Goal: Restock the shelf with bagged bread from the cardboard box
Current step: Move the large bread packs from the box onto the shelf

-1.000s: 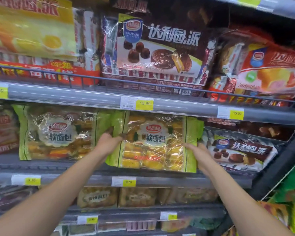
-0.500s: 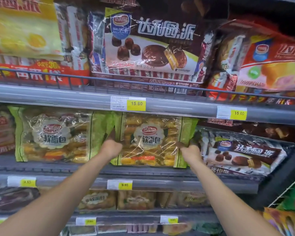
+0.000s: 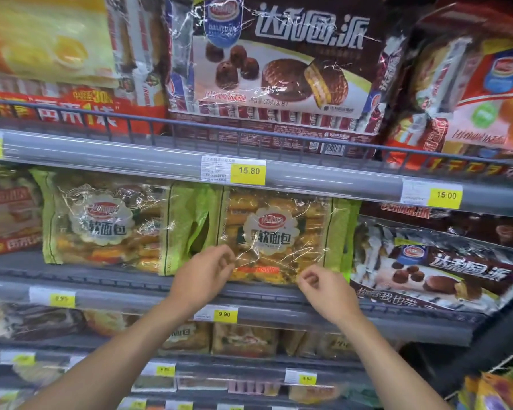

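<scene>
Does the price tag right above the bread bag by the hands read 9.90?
No, the price tag above the bread bag reads 15.80; the 9.90 tag is below it.

Grey shelf (image 3: pixel 71 276), left bread bag (image 3: pixel 107 223), right bread bag (image 3: pixel 279 232), chocolate-pie bag (image 3: pixel 427 276)
</scene>
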Demonstrator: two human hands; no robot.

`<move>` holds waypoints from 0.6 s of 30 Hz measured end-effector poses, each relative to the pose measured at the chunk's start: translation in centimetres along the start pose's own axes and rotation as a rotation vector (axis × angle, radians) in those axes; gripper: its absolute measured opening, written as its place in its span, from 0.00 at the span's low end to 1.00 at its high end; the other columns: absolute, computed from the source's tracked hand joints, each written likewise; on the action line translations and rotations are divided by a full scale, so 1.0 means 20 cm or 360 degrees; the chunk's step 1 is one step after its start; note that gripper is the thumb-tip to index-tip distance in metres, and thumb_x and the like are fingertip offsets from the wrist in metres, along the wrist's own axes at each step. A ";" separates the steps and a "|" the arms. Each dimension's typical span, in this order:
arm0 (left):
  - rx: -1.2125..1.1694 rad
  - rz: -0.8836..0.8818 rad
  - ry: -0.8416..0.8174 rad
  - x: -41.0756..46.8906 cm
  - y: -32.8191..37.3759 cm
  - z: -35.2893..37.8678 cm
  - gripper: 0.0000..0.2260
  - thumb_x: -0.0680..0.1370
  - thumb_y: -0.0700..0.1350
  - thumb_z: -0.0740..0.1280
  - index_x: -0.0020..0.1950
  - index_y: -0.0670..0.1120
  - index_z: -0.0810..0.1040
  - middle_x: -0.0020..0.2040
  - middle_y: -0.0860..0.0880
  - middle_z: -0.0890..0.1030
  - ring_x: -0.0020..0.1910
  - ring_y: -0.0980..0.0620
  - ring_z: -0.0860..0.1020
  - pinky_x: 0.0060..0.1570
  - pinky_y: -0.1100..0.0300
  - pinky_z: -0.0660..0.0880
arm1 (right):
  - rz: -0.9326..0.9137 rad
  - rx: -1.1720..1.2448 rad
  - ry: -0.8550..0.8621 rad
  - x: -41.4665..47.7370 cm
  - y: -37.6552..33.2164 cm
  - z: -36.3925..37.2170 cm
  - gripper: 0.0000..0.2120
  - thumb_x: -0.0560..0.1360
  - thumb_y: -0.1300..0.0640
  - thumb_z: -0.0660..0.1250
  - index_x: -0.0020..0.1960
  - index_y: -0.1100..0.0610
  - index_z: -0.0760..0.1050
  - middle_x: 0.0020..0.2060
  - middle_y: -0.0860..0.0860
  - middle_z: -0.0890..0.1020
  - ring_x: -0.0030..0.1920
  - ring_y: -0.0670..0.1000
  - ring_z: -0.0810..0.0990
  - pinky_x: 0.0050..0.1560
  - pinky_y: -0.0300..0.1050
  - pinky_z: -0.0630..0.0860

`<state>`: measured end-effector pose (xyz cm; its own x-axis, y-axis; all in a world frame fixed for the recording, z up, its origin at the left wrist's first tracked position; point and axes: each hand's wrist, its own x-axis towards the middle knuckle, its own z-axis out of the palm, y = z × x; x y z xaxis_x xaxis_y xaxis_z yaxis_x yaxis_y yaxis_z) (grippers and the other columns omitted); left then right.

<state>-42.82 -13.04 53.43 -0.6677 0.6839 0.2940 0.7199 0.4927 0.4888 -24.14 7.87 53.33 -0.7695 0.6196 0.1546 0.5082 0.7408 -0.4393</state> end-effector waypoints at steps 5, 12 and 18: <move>0.0246 -0.0046 -0.0394 0.05 -0.02 0.04 0.08 0.82 0.54 0.63 0.57 0.60 0.80 0.46 0.61 0.83 0.32 0.62 0.79 0.33 0.62 0.77 | 0.0046 0.0023 -0.0145 0.08 0.01 0.01 0.08 0.79 0.43 0.66 0.44 0.45 0.78 0.40 0.39 0.82 0.43 0.43 0.81 0.46 0.49 0.82; 0.0172 -0.0110 -0.0431 0.14 -0.02 0.07 0.11 0.83 0.54 0.60 0.62 0.58 0.77 0.50 0.57 0.84 0.39 0.57 0.81 0.40 0.57 0.80 | 0.0069 0.0081 -0.0308 0.20 0.04 0.02 0.09 0.79 0.42 0.66 0.52 0.46 0.79 0.46 0.41 0.82 0.50 0.47 0.81 0.54 0.51 0.80; 0.0094 -0.0143 -0.0446 0.23 -0.04 0.11 0.13 0.84 0.57 0.56 0.64 0.56 0.73 0.50 0.46 0.84 0.46 0.45 0.82 0.44 0.53 0.78 | 0.0121 0.0060 -0.0359 0.31 0.08 0.06 0.13 0.77 0.37 0.63 0.56 0.42 0.77 0.55 0.46 0.83 0.56 0.53 0.80 0.58 0.50 0.77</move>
<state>-46.09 -9.08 52.61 -0.6571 0.7537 0.0095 0.6753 0.5830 0.4517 -28.61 12.54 52.55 -0.7988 0.5963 -0.0796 0.5562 0.6815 -0.4756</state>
